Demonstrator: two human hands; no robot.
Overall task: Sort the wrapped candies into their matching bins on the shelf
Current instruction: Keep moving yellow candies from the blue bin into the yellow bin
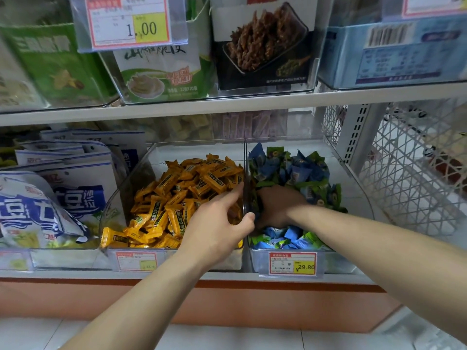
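Note:
Two clear bins stand side by side on the lower shelf. The left bin (pixel 131 173) holds a heap of orange wrapped candies (pixel 187 193). The right bin (pixel 353 188) holds blue and green wrapped candies (pixel 290 168). My left hand (pixel 217 228) reaches over the orange candies; its thumb and fingers lie at the clear divider (pixel 244 173) between the bins. My right hand (pixel 280 205) is palm down inside the right bin, its fingers dug into the blue and green candies near the divider. What its fingers hold is hidden.
White and blue snack bags (pixel 63 193) fill the compartment to the left. Price tags (pixel 293 263) hang on the bin fronts. An upper shelf (pixel 227 103) with boxed snacks sits close above. A white wire basket (pixel 409 173) stands at the right.

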